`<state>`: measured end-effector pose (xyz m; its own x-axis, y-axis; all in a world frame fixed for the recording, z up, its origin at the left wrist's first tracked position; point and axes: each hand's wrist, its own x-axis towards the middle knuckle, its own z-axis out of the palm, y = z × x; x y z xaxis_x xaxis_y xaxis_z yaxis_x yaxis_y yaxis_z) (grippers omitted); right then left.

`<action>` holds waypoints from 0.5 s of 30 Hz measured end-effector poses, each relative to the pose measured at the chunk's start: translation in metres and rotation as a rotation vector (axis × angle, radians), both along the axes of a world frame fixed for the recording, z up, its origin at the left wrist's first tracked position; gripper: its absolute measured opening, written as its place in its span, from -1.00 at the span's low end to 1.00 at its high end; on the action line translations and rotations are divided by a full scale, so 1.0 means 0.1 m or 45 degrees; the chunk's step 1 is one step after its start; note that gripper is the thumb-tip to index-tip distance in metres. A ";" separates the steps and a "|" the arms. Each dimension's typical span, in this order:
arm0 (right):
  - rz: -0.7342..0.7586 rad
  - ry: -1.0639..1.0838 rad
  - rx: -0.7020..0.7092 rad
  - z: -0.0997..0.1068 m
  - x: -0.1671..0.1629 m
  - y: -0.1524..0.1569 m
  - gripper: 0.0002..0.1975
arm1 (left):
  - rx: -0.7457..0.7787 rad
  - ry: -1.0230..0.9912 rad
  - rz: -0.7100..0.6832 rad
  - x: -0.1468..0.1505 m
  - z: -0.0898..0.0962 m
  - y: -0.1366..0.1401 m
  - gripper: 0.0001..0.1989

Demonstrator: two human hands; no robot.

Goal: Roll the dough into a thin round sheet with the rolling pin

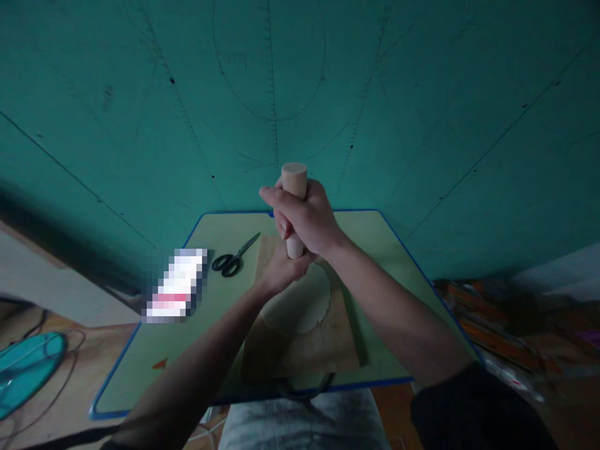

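Observation:
A pale wooden rolling pin (294, 178) stands upright in front of me. My right hand (309, 215) is wrapped round its upper part, below the top end. Lower down, my left hand (287, 269) is closed about the pin's bottom end, which its fingers hide. Beneath my hands lies a flat, roundish sheet of dough (300, 306) with a slightly ragged right edge. It rests on a wooden board (300, 356), and my left hand covers its far left part.
Black-handled scissors (232, 264) lie left of the board on a pale green table (398, 262) with a blue rim. A blurred-out bright device (178, 284) sits at the table's left edge. A green wall (300, 94) rises behind. A black handle (307, 394) shows at the front edge.

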<state>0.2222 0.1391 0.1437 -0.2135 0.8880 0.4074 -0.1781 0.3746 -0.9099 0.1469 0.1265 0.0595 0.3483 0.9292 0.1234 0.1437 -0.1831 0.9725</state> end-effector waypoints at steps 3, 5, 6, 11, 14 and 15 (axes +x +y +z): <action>-0.054 0.002 -0.045 -0.10 0.01 0.07 -0.57 | -0.087 -0.034 0.013 0.01 -0.10 0.02 -0.81; -0.072 0.004 -0.068 -0.15 0.01 0.09 -0.57 | -0.112 -0.065 0.021 0.01 -0.16 0.03 -0.81; -0.078 0.008 -0.074 -0.17 0.01 0.09 -0.57 | -0.122 -0.065 0.021 0.01 -0.18 0.02 -0.81; -0.128 0.062 -0.064 -0.23 0.00 0.09 -0.59 | -0.173 0.000 0.016 0.03 -0.25 0.01 -0.81; -0.167 0.108 -0.002 -0.27 0.02 0.05 -0.58 | -0.111 0.023 0.086 0.04 -0.34 0.01 -0.80; -0.187 0.116 0.026 -0.28 0.03 0.02 -0.57 | -0.076 0.046 0.089 0.04 -0.37 0.02 -0.80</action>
<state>0.2254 0.1412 0.1160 -0.0433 0.8984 0.4371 -0.2013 0.4207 -0.8846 0.1504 0.1283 0.0223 0.2858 0.9567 0.0555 0.1889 -0.1130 0.9755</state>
